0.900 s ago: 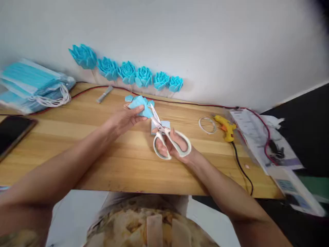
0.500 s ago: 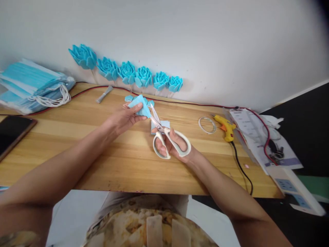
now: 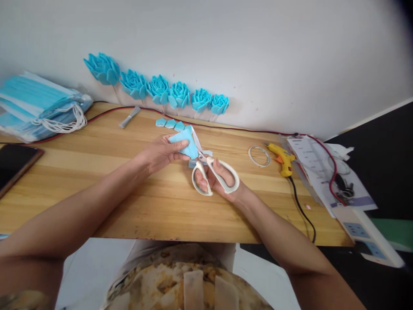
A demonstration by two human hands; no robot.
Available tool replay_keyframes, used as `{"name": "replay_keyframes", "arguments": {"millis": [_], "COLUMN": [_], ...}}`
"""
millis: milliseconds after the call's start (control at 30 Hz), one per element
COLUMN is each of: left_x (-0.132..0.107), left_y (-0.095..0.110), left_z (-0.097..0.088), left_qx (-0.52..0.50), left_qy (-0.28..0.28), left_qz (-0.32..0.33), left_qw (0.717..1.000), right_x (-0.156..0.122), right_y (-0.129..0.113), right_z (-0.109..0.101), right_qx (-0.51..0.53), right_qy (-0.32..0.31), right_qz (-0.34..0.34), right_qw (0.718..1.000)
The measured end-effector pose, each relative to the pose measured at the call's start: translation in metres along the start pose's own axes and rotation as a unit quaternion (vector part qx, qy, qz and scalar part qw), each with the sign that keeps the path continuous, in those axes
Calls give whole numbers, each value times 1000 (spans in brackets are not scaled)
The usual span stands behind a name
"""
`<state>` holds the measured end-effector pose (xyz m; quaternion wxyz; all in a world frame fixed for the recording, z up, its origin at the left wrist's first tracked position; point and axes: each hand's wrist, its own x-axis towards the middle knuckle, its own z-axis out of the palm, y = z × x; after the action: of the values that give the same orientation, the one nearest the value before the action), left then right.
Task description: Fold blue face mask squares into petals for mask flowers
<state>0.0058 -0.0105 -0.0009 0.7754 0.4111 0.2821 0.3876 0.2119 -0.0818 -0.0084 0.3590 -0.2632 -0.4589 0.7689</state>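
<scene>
My left hand [image 3: 161, 151] pinches a folded light-blue piece of mask fabric [image 3: 184, 143] just above the wooden table [image 3: 129, 189]. My right hand [image 3: 219, 178] has its fingers through the white handles of a pair of scissors [image 3: 209, 172]. The scissor blades point up and left into the blue piece's right edge. A small blue square [image 3: 206, 154] lies on the table under the scissors. Three small cut blue petals [image 3: 170, 124] lie in a row just behind the hands.
Several blue fabric roses [image 3: 158, 88] lean on the wall. A stack of blue face masks [image 3: 38, 105] and a phone [image 3: 14, 161] lie at the left. A tape ring [image 3: 260, 156], a yellow glue gun [image 3: 281, 158], papers and keys [image 3: 343, 185] are at the right.
My left hand has brought the blue piece down and to the right, closer to the scissors. The blades have closed further into it. Three cut petals behind are now uncovered.
</scene>
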Motion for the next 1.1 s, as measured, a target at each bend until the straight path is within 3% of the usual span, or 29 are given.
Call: {"name": "replay_keyframes", "arguments": {"millis": [200,667,1100], "left_x": [1,2,3], "left_y": [-3,-5,-4], "left_z": [1,-2,-6], "left_qx": [-15,-3,40], "left_qy": [35,14,35], "left_qz": [-5,12,31], "left_qw": [999,1000,998], "right_x": [3,2,3], "right_y": [0,1,2], "right_z": [2,15,15], "right_qx": [24,45,68], "right_qy": [23,40,56], "right_qz": [-10,-28,-24], "right_qw": [999,998,996]}}
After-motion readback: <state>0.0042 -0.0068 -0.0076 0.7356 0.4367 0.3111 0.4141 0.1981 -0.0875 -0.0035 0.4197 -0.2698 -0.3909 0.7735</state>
